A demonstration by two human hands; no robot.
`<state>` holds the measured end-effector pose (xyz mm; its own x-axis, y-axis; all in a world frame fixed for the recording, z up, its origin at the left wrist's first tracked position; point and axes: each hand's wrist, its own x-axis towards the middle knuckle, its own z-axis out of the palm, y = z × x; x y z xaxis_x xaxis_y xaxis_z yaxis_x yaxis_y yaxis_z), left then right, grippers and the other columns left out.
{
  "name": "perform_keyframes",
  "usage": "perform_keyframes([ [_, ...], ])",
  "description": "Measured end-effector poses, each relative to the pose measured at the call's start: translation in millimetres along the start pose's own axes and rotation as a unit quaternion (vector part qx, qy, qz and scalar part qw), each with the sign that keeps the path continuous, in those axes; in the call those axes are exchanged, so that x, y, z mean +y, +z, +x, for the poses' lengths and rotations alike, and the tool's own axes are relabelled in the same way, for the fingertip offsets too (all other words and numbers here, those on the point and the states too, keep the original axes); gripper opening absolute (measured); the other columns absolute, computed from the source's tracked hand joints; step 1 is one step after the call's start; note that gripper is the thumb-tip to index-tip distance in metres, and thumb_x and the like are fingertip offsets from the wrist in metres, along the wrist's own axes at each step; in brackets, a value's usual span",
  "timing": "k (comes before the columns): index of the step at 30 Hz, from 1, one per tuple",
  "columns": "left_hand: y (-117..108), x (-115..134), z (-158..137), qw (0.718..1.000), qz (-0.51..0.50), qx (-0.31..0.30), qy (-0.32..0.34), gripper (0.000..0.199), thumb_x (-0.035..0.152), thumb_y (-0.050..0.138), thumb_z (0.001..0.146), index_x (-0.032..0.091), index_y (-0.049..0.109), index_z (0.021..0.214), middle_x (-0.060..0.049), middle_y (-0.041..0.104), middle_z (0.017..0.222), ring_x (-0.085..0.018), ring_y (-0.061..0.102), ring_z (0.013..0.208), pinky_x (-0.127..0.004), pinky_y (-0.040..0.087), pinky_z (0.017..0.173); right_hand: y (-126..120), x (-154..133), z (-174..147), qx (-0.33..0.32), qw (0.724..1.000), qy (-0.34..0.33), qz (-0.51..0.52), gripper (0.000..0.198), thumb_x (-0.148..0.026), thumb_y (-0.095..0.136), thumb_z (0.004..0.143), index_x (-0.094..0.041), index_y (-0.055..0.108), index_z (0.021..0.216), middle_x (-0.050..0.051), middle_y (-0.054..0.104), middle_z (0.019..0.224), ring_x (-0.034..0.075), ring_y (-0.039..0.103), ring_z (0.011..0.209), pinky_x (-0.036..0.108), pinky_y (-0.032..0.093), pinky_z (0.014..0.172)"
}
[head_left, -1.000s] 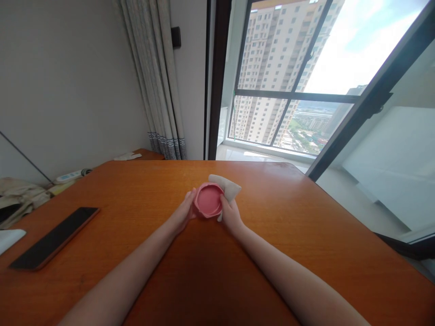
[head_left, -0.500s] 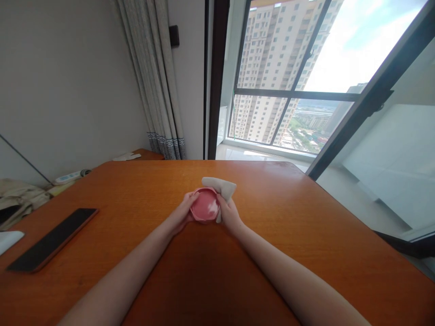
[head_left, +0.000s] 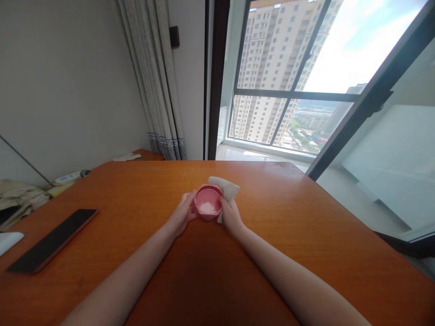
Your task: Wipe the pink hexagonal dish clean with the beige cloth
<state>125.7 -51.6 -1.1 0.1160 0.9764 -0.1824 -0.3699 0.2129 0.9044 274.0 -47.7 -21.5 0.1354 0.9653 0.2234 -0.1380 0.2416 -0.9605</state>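
A small pink bowl with a faceted, glossy wall is held up over the middle of the table, its inside facing me at a tilt. My left hand is closed on the bowl's left side, fingers against its outer wall. On the other side, my right hand pinches the right rim, thumb toward the inside. Between that hand and the bowl is a whitish cloth, which sticks out above and below the fingers. The underside of the bowl and several fingertips are hidden.
The brown wooden table reaches to a glass door and window beyond. A long dark flat object lies at the left, beside a white item at the table's edge. A power strip and crumpled fabric are farther left.
The bowl has tipped and shifted slightly right, so more of its inner far wall shows. My left thumb has slid off the rim toward the outside. The cloth has moved a little right.
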Motion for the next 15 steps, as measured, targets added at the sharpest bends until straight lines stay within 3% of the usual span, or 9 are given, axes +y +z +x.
perform_keyframes([
  [4, 0, -5, 4, 0.999, 0.026, 0.028, 0.020, 0.041, 0.040, 0.063, 0.076, 0.019, 0.058, 0.111, -0.009, 0.059, 0.117, -0.021, 0.057, 0.103, -0.028, 0.051, 0.078, 3, 4, 1, -0.054, 0.998, 0.038, 0.000, 0.035, -0.042, 0.056, 0.077, -0.018, 0.065, 0.101, 0.006, 0.067, 0.107, 0.027, 0.056, 0.111, 0.042, 0.038, 0.101],
  [7, 2, -13, 7, 0.991, -0.017, 0.093, 0.099, 0.040, 0.037, 0.058, 0.079, 0.022, 0.055, 0.117, -0.006, 0.054, 0.127, -0.020, 0.052, 0.113, -0.027, 0.049, 0.084, 15, 7, -9, -0.038, 0.999, 0.025, 0.021, 0.041, -0.049, 0.055, 0.079, -0.021, 0.062, 0.108, 0.006, 0.064, 0.115, 0.023, 0.049, 0.120, 0.042, 0.030, 0.108],
  [9, 3, -15, 7, 0.986, -0.022, 0.100, 0.135, 0.048, 0.036, 0.062, 0.077, 0.028, 0.049, 0.123, -0.003, 0.048, 0.134, -0.019, 0.050, 0.117, -0.025, 0.047, 0.087, 18, 7, -11, -0.008, 1.000, 0.009, 0.027, 0.043, -0.051, 0.055, 0.079, -0.021, 0.060, 0.111, 0.006, 0.063, 0.118, 0.021, 0.048, 0.122, 0.041, 0.028, 0.109],
  [12, 4, -10, 3, 0.996, 0.011, 0.050, 0.074, 0.057, 0.044, 0.064, 0.075, 0.032, 0.044, 0.128, -0.005, 0.051, 0.130, -0.020, 0.056, 0.107, -0.027, 0.050, 0.079, 10, 5, -3, 0.026, 0.999, 0.012, 0.044, 0.047, -0.050, 0.057, 0.078, -0.019, 0.059, 0.113, 0.007, 0.062, 0.120, 0.023, 0.051, 0.118, 0.041, 0.032, 0.107],
  [15, 2, -3, 0, 0.998, 0.056, -0.002, -0.009, 0.057, 0.047, 0.064, 0.073, 0.032, 0.046, 0.125, -0.007, 0.053, 0.126, -0.022, 0.060, 0.098, -0.029, 0.053, 0.066, -2, 5, 8, 0.003, 0.997, 0.043, 0.056, 0.045, -0.049, 0.059, 0.076, -0.017, 0.063, 0.107, 0.007, 0.065, 0.113, 0.026, 0.057, 0.110, 0.041, 0.040, 0.101],
])
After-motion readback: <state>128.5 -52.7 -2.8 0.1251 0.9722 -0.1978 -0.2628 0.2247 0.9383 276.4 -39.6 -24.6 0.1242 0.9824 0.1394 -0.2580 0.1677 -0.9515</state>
